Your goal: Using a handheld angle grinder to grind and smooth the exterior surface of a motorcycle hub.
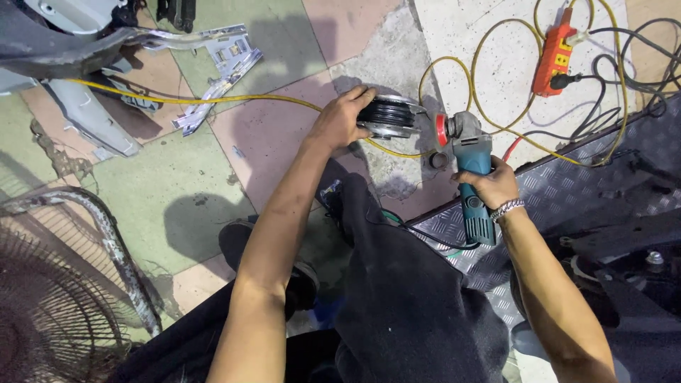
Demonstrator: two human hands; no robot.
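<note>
Head view is filled, at its largest, by the tiled floor, with a wire fan guard at lower left and a ridged metal plate at right; grey plastic panels are scattered at upper left. Next in size, the round metal pulley is held on edge against the floor near the middle top, gripped from its left side by the left hand, whose fingers are closed over its rim; the blue grinder is clasped around its body by the right hand, its red-backed disc set just beside the pulley's right edge. A yellow cable is looped under and behind both; it could be nicked if the disc drifts down. The bare fingers lie near the disc, so a kick or slip of the unclamped pulley could bring them into it; a knee is also close below. Smallest, an orange socket strip lies at upper right, a black plug seated in it; a pale rectangular label is seen on its face, its print too small to be made out.
</note>
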